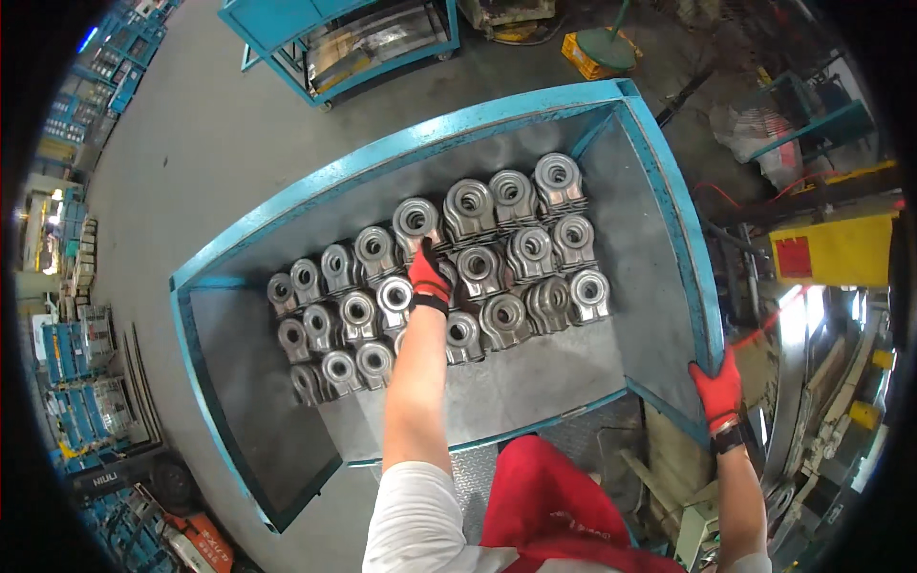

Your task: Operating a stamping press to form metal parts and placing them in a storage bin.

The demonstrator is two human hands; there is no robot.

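My left hand (430, 279), in a red glove with dark fingertips, reaches into the blue-framed metal bin (401, 137). Its fingers are closed at the lower end of a grey metal ring-ended part (416, 220) in the far row; some fingers are hidden. Similar parts, such as one (469, 206) just right of it and another (373, 246) to its left, stand packed in three rows with their round holes facing up. On the right, my right hand (718, 390), also red-gloved, is wrapped over the bin's side rim.
A blue wheeled cart (382, 48) stands beyond the bin. A yellow crate (587, 57) sits at the far right. Nearer on the right hangs a yellow panel (831, 250) beside machinery. Racks with blue bins (81, 334) line the left, with an orange machine (201, 542) lower down.
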